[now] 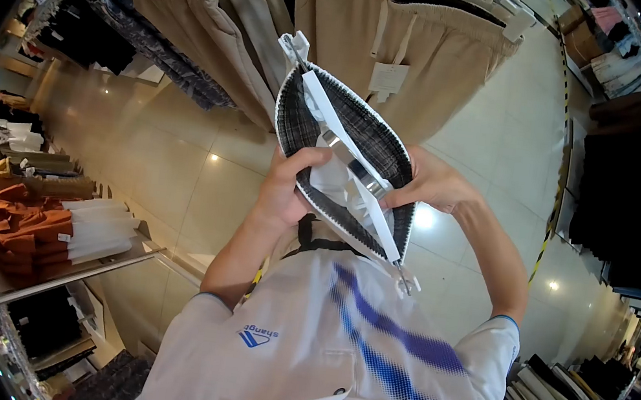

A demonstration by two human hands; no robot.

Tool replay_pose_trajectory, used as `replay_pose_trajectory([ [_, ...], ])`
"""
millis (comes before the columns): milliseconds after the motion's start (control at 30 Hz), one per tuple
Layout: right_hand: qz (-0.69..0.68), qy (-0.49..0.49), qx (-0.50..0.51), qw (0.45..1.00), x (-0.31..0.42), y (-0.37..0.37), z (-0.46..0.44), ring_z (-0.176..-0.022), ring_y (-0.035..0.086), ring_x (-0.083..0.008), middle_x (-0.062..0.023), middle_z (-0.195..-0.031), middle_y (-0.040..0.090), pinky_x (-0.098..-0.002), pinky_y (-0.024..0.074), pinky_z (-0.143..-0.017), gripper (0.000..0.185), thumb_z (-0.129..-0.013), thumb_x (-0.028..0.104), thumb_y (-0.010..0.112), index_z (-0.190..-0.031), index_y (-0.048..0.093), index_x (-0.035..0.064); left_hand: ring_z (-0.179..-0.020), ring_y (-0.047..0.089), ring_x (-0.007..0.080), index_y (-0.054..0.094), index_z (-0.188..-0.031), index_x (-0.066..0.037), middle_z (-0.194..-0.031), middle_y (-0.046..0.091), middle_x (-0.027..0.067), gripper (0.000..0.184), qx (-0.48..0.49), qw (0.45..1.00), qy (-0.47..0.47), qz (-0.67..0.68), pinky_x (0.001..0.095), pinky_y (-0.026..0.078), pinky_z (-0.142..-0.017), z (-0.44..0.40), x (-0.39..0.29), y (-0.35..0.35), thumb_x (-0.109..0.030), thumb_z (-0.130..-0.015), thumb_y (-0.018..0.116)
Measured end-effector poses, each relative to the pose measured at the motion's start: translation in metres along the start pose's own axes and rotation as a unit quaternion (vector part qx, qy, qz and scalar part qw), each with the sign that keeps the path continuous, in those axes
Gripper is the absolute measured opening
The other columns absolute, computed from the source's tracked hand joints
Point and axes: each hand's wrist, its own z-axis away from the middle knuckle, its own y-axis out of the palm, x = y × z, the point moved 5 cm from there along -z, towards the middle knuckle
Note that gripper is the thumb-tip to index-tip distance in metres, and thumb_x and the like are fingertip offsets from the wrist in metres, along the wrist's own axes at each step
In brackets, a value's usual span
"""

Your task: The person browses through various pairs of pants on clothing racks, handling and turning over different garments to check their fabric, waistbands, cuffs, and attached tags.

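Checked garment, waist open, held in both hands around a clip hanger

Nearest: dark checked garment [373, 123] with pale stitched edge, in front of the chest; white clip hanger [381, 227] lies lengthwise in its opening. Left hand [284, 188] grasps the near-left rim, thumb over the edge; right hand [437, 182] pinches the opposite rim, thumb inside by the bar. Best handling, judged: even tension on both sides, bar centred, fabric flat at the clips, thumbs clear of them. Opening faces up to the camera; long axis slants from far left to near right.

Beyond: beige trousers [440, 52] on a rack, paper tag [389, 79] hanging off. Farther: orange garments [27, 218] left, black garments [626, 187] right.
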Motion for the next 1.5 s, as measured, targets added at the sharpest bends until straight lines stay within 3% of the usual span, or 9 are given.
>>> replay_pose_trajectory([
  [200,0.107,0.036,-0.004,0.994,-0.004,-0.009,0.0,-0.088,0.055,-0.0091,-0.0024,-0.094,0.064,-0.0246,0.0453,-0.081,0.037,-0.072,0.004,0.074,-0.106,0.061,-0.0036,-0.085,0.064,0.0205,0.053,-0.114,-0.001,-0.098,0.062,0.0104,0.037,0.031,0.999,-0.037,-0.014,0.0337,0.056,-0.073,-0.011,0.003,-0.007,0.004,-0.078,0.056],
  [400,-0.074,0.017,-0.039,0.996,-0.009,-0.004,0.01,-0.095,0.055,-0.009,-0.0046,-0.104,0.062,-0.0254,0.0446,-0.084,0.028,-0.084,0.006,0.059,-0.111,0.057,-0.0019,-0.094,0.063,0.0246,0.047,-0.122,-0.002,-0.105,0.061,0.0128,0.044,0.009,1.0,-0.012,-0.019,0.0381,0.055,-0.081,-0.016,-0.001,-0.021,0.005,-0.079,0.055],
  [633,-0.173,-0.064,-0.026,0.983,-0.011,0.007,0.014,-0.092,0.058,-0.0078,-0.0047,-0.107,0.062,-0.0244,0.0483,-0.082,0.03,-0.085,0.004,0.056,-0.113,0.055,-0.0046,-0.092,0.063,0.025,0.047,-0.123,-0.002,-0.104,0.062,0.0122,0.042,0.056,0.998,-0.013,0.016,0.0365,0.055,-0.081,-0.012,0.003,-0.024,0.0,-0.082,0.056],
  [700,-0.208,-0.067,-0.033,0.975,-0.009,0.011,0.015,-0.09,0.058,-0.0068,-0.004,-0.104,0.062,-0.0236,0.0494,-0.078,0.036,-0.082,0.005,0.06,-0.116,0.052,-0.0037,-0.094,0.063,0.0249,0.046,-0.124,-0.003,-0.106,0.061,0.0119,0.041,0.079,0.997,-0.008,-0.013,0.0368,0.054,-0.081,-0.007,0.003,-0.022,-0.002,-0.083,0.054],
  [800,-0.245,-0.084,-0.003,0.966,-0.016,0.009,0.011,-0.088,0.059,-0.0053,-0.0038,-0.103,0.061,-0.0221,0.0509,-0.075,0.044,-0.08,0.006,0.063,-0.121,0.048,-0.0031,-0.088,0.064,0.0274,0.057,-0.107,0.001,-0.097,0.065,0.0131,0.031,-0.016,0.999,0.006,-0.033,0.0432,0.053,-0.077,-0.004,0.004,-0.034,-0.024,-0.092,0.047],
  [1167,-0.214,-0.121,0.047,0.968,-0.007,0.017,0.024,-0.084,0.06,-0.0059,-0.0043,-0.099,0.063,-0.0216,0.0527,-0.07,0.042,-0.079,0.007,0.069,-0.116,0.052,-0.0033,-0.098,0.062,0.0241,0.053,-0.115,-0.002,-0.108,0.062,0.0108,0.033,0.03,0.998,0.024,-0.052,0.0414,0.053,-0.083,0.004,0.001,-0.022,-0.024,-0.091,0.049],
  [1267,-0.209,-0.131,0.015,0.969,-0.004,0.017,0.027,-0.083,0.06,-0.0063,-0.0036,-0.097,0.063,-0.0215,0.0524,-0.07,0.043,-0.078,0.008,0.072,-0.115,0.053,-0.0022,-0.108,0.056,0.0204,0.052,-0.114,-0.002,-0.112,0.058,0.0103,0.036,0.025,0.96,0.127,-0.247,0.0364,0.043,-0.097,0.0,-0.036,-0.013,-0.021,-0.083,0.056],
  [1400,-0.192,-0.116,0.028,0.974,-0.003,0.019,0.029,-0.086,0.059,-0.0065,-0.0032,-0.098,0.062,-0.0215,0.0521,-0.071,0.043,-0.079,0.009,0.072,-0.115,0.053,-0.0013,-0.089,0.052,0.0229,0.05,-0.106,-0.001,-0.103,0.053,0.0154,0.021,0.13,0.804,0.441,-0.377,0.0344,0.043,-0.083,0.009,-0.119,0.036,-0.008,-0.087,0.052],
  [1500,-0.153,-0.072,0.043,0.985,0.001,0.026,0.027,-0.085,0.059,-0.0036,-0.0035,-0.099,0.064,-0.0204,0.0511,-0.069,0.028,-0.081,0.01,0.07,-0.104,0.06,-0.0015,-0.086,0.049,0.0243,0.052,-0.098,-0.001,-0.098,0.05,0.0135,0.019,0.348,0.649,0.407,-0.54,0.0341,0.041,-0.079,0.035,-0.108,0.117,-0.01,-0.083,0.059],
])
